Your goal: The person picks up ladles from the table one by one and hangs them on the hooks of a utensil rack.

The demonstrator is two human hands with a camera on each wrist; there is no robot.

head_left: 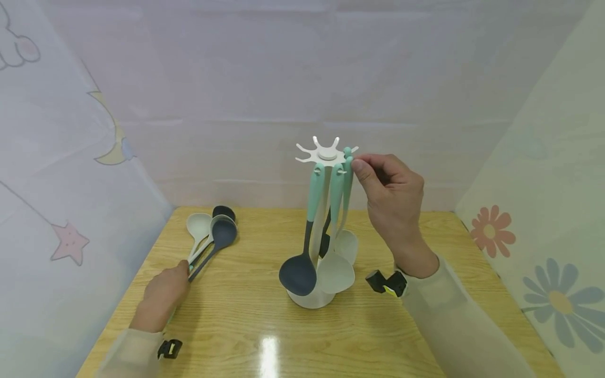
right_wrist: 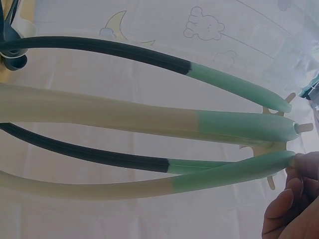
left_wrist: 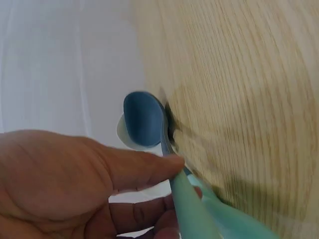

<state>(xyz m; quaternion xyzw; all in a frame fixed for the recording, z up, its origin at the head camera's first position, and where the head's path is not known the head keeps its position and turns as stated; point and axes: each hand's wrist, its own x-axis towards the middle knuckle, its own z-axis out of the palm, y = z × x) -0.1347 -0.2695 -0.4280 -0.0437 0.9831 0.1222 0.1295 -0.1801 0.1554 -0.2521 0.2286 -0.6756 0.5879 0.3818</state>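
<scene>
A white rack (head_left: pixel 327 153) with hooked arms stands upright, several mint-handled utensils hanging from it. My right hand (head_left: pixel 394 194) pinches the top end of the mint handle (right_wrist: pixel 234 169) of a white utensil at the rack's right side; its pale head (head_left: pixel 348 247) is partly hidden behind a white ladle (head_left: pixel 335 273). A dark ladle (head_left: pixel 298 274) hangs to the left. At the table's left, my left hand (head_left: pixel 165 286) holds a dark blue spoon (left_wrist: pixel 144 119), thumb and fingers around its mint handle (left_wrist: pixel 192 209). Another mint handle (left_wrist: pixel 234 219) lies beneath it.
Beside the held spoon, a white spoon (head_left: pixel 198 226) and a black-headed utensil (head_left: pixel 223 212) lie bunched on the wooden table (head_left: pixel 250 294). A pale cloth wall (head_left: pixel 302 79) rises behind the table, with printed cloth walls on both sides.
</scene>
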